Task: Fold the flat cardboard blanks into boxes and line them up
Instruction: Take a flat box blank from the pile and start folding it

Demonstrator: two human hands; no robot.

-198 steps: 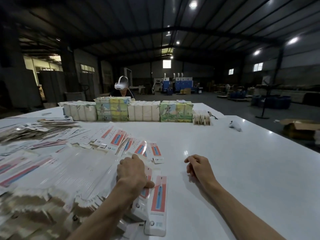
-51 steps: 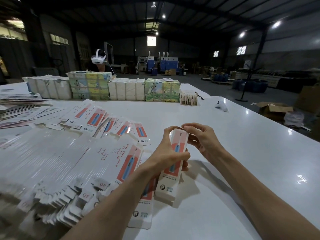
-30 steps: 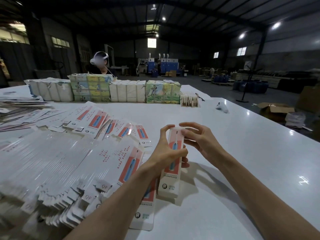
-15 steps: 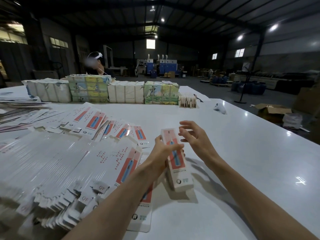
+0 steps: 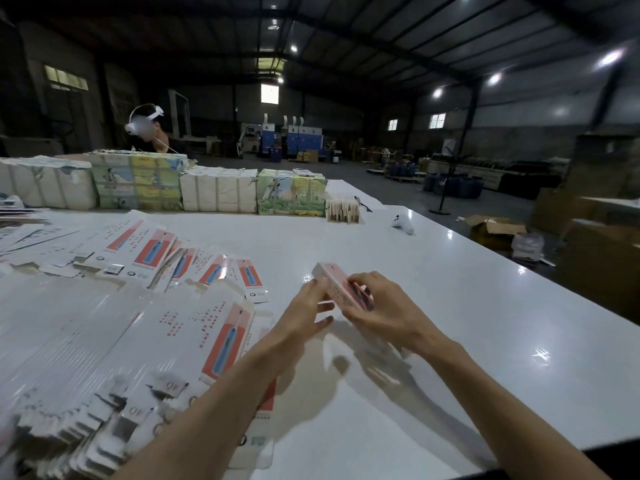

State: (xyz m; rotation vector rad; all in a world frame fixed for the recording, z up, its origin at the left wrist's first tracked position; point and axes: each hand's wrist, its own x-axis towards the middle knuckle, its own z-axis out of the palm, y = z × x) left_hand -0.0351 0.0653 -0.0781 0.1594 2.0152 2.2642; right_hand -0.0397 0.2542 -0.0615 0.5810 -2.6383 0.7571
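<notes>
A narrow white and red folded box [image 5: 329, 273] is held above the white table [image 5: 450, 306], its far end pointing up and left. My right hand [image 5: 377, 306] grips it from the right, fingers curled over its top. My left hand [image 5: 304, 313] has straight fingers that touch the box's left side. A wide pile of flat blanks [image 5: 194, 327] lies to the left, some showing a red panel with a blue drawing. More blanks [image 5: 214, 268] are fanned out behind the pile.
Wrapped bundles [image 5: 218, 192] stand in a row at the back of the table, with a small stack of brownish packs [image 5: 343, 211] at their right end. A small white object [image 5: 403, 223] lies far right. A person wearing a headset [image 5: 145, 128] sits behind the bundles. The table's front edge runs along the lower right.
The box has gone from my left hand's grip into my right hand and now lies flatter, pointing away. My left hand has opened against its side.
</notes>
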